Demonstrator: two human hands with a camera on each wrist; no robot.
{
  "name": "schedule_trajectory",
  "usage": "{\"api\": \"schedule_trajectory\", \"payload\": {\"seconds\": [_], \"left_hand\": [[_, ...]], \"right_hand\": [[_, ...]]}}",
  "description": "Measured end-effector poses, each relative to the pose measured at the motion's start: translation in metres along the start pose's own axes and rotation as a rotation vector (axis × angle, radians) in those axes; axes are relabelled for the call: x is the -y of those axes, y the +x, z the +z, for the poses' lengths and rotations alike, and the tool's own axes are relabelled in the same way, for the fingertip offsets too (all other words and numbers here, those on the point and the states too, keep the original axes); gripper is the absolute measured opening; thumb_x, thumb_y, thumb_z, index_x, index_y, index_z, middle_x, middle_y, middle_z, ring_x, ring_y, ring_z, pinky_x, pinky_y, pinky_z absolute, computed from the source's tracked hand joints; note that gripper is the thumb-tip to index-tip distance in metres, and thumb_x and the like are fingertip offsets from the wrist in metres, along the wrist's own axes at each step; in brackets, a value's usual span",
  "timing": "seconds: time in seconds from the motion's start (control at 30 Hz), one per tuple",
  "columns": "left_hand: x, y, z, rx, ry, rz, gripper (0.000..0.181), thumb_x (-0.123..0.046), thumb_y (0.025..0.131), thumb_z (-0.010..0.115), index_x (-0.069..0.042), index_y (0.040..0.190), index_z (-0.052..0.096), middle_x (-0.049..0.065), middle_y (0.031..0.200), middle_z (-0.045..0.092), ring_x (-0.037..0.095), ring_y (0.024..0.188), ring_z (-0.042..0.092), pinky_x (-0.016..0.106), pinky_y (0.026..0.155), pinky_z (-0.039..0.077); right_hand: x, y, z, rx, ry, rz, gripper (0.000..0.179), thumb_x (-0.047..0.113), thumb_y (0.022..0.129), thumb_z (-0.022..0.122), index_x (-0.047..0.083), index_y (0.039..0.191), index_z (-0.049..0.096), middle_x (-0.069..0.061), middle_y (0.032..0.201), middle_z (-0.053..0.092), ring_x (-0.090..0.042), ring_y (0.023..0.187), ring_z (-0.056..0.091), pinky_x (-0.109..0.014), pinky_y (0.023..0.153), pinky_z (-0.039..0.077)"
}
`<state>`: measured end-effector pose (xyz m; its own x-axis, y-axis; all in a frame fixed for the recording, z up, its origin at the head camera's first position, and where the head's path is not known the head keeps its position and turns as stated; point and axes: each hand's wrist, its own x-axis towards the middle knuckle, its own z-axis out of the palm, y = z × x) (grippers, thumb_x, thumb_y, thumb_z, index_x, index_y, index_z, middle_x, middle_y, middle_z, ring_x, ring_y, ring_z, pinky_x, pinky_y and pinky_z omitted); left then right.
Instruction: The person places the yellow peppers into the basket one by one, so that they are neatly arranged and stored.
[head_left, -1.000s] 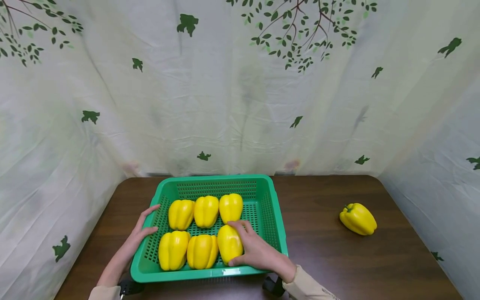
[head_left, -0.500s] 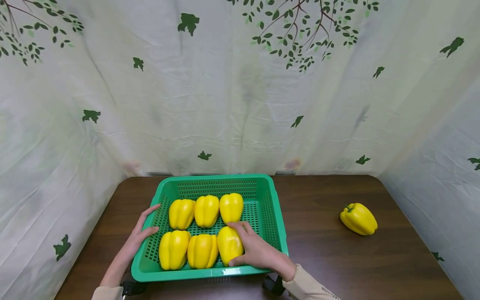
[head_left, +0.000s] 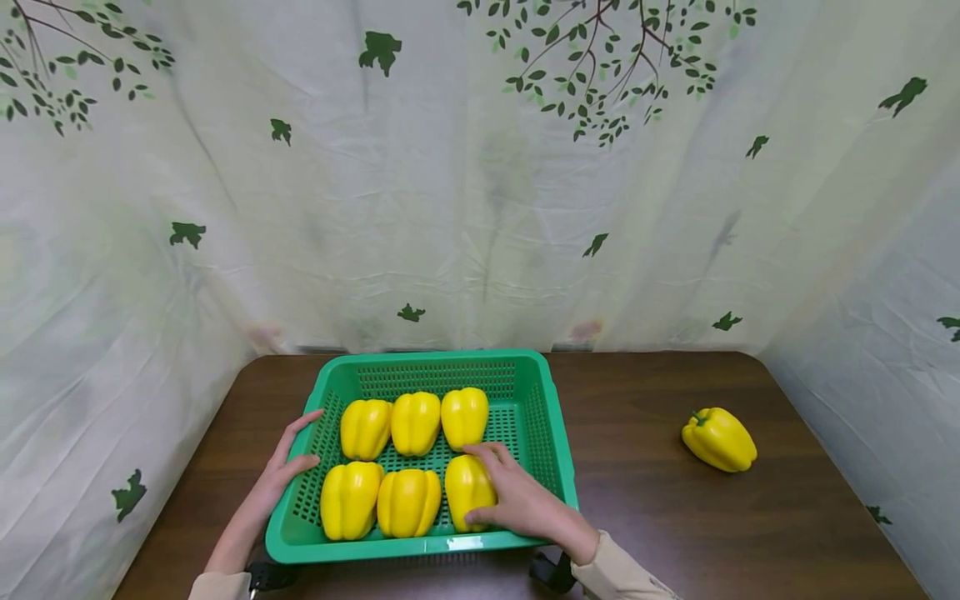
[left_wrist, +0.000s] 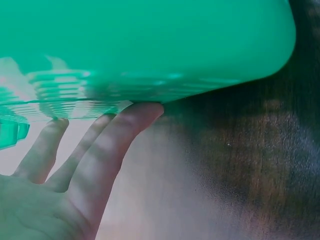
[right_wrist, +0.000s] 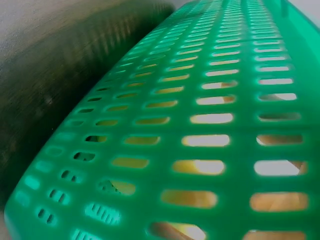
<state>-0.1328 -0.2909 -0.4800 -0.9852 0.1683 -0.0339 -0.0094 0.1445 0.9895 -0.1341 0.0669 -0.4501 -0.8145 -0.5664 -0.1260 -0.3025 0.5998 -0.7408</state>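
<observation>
A green slotted basket (head_left: pixel 553 433) holds two rows of yellow bell peppers. My left hand (head_left: pixel 279 467) grips its left side, thumb and index fingertip over the rim; in the left wrist view other fingers (left_wrist: pixel 107 155) lie against the outside wall. My right hand (head_left: pixel 517 500) reaches over the front rim and holds the front-row right bell pepper (head_left: pixel 467 492) between thumb and fingers. That pepper stands slightly apart from the middle one (head_left: pixel 408 502). In the right wrist view the basket wall (right_wrist: pixel 165 130) hides most of the hand; yellow shows through its slots.
Another yellow bell pepper (head_left: pixel 720 440) lies on its side on the dark wooden table (head_left: pixel 637 483), right of the basket. White curtains (head_left: pixel 480 208) with printed leaves hang behind the table and along both sides.
My right hand has shifted slightly right with the front-row right bell pepper, widening the gap to its neighbour. My left hand stays on the basket's side.
</observation>
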Motion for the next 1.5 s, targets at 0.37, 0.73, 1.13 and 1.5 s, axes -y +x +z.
{"api": "schedule_trajectory", "payload": {"seconds": [0.37, 0.73, 1.13, 1.5], "left_hand": [[0.003, -0.002, 0.0, -0.013, 0.007, 0.037, 0.055, -0.006, 0.099, 0.039, -0.021, 0.148, 0.022, 0.02, 0.145, 0.013, 0.0, 0.103, 0.051, 0.025, 0.079, 0.05], [0.004, -0.004, 0.001, -0.03, 0.019, 0.059, 0.054, -0.005, 0.098, 0.04, -0.019, 0.148, 0.024, 0.01, 0.139, 0.018, 0.002, 0.103, 0.051, 0.026, 0.079, 0.05], [0.003, -0.001, 0.001, -0.009, -0.004, 0.06, 0.056, -0.003, 0.097, 0.038, -0.025, 0.147, 0.024, 0.026, 0.145, 0.011, 0.002, 0.102, 0.051, 0.026, 0.078, 0.051], [0.001, 0.0, 0.002, -0.019, 0.01, 0.026, 0.055, -0.007, 0.098, 0.038, -0.022, 0.147, 0.022, 0.018, 0.145, 0.012, 0.003, 0.102, 0.051, 0.028, 0.079, 0.051]], "right_hand": [[-0.005, -0.012, -0.023, -0.112, 0.097, -0.076, 0.069, 0.026, 0.088, 0.069, 0.009, 0.145, 0.035, -0.011, 0.142, 0.038, -0.034, 0.122, 0.044, -0.05, 0.093, 0.042], [-0.024, -0.024, -0.053, -0.316, 0.232, -0.198, 0.057, 0.016, 0.088, 0.07, 0.009, 0.138, 0.044, -0.008, 0.131, 0.052, -0.028, 0.11, 0.056, -0.039, 0.085, 0.05], [-0.066, -0.045, -0.087, -0.502, 0.295, -0.274, 0.047, 0.0, 0.088, 0.065, 0.006, 0.132, 0.049, -0.014, 0.118, 0.058, -0.025, 0.099, 0.059, -0.03, 0.081, 0.05], [-0.109, -0.074, -0.111, -0.62, 0.267, -0.2, 0.043, 0.0, 0.089, 0.063, 0.002, 0.13, 0.05, -0.02, 0.114, 0.057, -0.016, 0.095, 0.058, -0.021, 0.081, 0.048]]}}
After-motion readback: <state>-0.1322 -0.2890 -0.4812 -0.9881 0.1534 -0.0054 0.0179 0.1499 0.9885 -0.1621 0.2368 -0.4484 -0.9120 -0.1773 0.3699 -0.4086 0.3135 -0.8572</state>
